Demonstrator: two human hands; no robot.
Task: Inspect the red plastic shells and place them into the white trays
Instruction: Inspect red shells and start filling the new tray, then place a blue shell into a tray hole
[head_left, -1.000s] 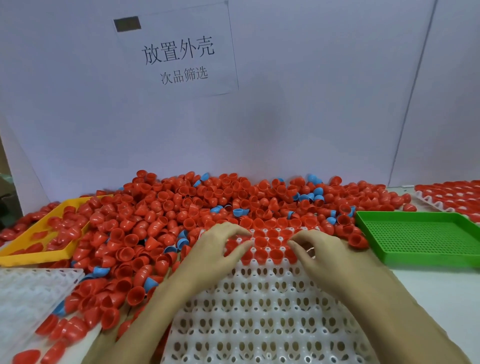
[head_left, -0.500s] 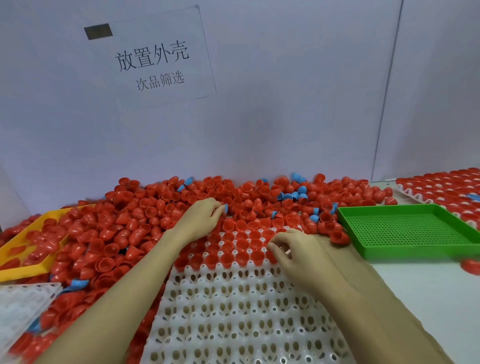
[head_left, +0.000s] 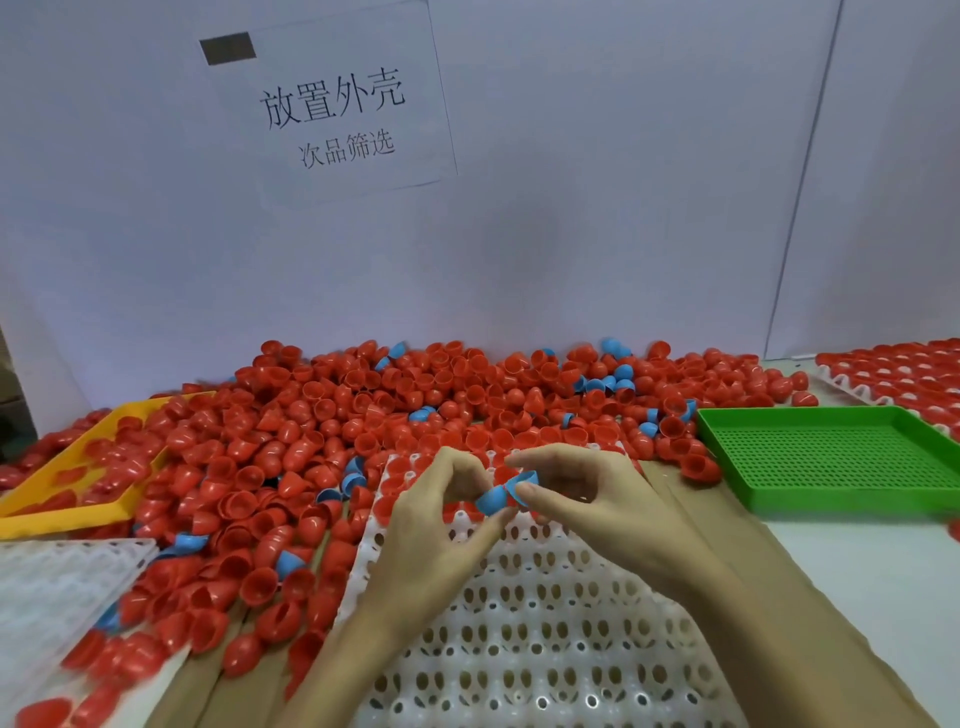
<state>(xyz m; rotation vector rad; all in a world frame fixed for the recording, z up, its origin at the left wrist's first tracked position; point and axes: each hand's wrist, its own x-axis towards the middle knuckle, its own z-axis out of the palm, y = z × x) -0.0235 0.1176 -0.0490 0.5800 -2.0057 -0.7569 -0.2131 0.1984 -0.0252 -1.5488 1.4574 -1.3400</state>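
A big heap of red plastic shells (head_left: 322, 447), with a few blue ones mixed in, covers the back and left of the table. A white tray (head_left: 545, 623) with rows of hollow cells lies in front of me; red shells fill its far rows. Over those rows my left hand (head_left: 436, 530) and my right hand (head_left: 587, 499) meet. Together they pinch a small blue shell piece (head_left: 501, 498) between fingertips, the left on its left part, the right on its right part.
A green perforated tray (head_left: 841, 457) sits at the right. A yellow tray (head_left: 67, 483) holding red shells is at the left. Another white tray (head_left: 47, 587) lies at front left, and a tray filled with red shells (head_left: 904, 369) at far right.
My left hand came back from the heap with a blue piece. Both hands now meet above the tray's far rows and hold it between them.
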